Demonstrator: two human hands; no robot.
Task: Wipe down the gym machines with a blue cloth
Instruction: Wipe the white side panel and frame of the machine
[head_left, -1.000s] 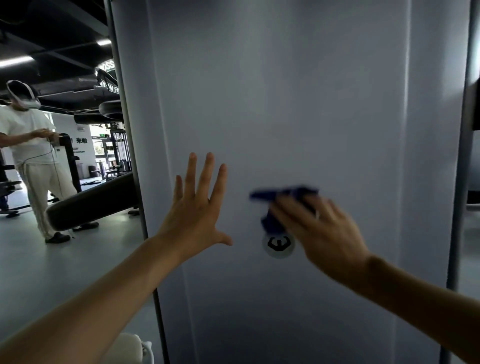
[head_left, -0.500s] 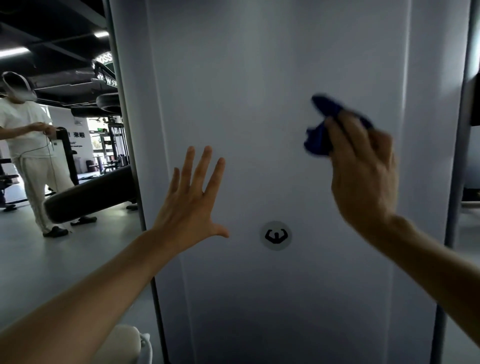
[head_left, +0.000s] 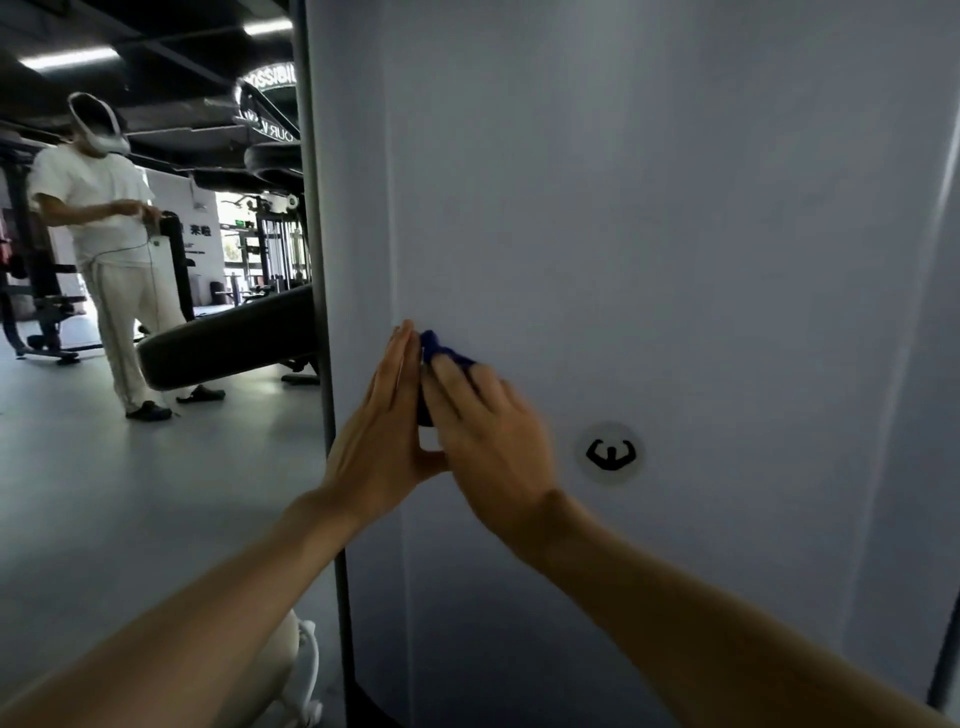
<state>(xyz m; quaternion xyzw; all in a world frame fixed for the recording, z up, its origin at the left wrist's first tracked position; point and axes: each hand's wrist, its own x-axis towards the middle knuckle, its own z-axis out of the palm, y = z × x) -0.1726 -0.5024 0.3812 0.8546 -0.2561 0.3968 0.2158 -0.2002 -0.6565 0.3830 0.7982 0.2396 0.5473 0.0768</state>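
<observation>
Right hand (head_left: 488, 441), cloth (head_left: 441, 358) now leftward.

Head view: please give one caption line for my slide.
Right hand presses crumpled blue cloth on white machine panel; open left hand beside it.

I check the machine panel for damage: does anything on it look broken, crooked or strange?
Nothing stands out. The white panel shows no dent or crack, and its round logo sticker sits flat. The right hand presses the blue cloth beside the left hand.
</observation>
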